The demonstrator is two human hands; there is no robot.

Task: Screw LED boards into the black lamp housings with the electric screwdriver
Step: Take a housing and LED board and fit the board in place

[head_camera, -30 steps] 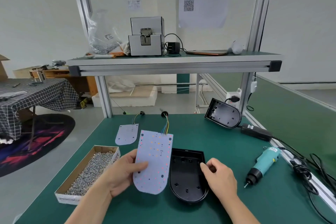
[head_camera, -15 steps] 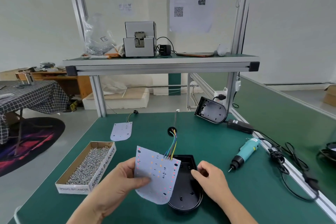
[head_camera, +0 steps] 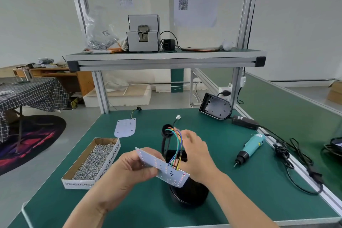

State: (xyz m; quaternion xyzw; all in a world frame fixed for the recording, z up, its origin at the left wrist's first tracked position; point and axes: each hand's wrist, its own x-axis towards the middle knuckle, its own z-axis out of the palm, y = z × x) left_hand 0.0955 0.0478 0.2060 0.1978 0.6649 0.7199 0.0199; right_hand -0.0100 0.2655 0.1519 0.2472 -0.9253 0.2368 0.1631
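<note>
White LED board (head_camera: 162, 169) with coloured wires (head_camera: 176, 146) is held tilted, just above the black lamp housing (head_camera: 188, 197) on the green counter (head_camera: 240, 200). The left hand (head_camera: 129, 170) pinches the board's edge with curled fingers (head_camera: 146, 172). The right hand (head_camera: 197, 155) is behind the board by the wires, but its fingers are blurry, so I cannot tell if they hold anything. The electric screwdriver (head_camera: 249, 148) lies to the right, a box of screws (head_camera: 92, 163) to the left, and a second housing (head_camera: 215, 106) stands farther back.
</note>
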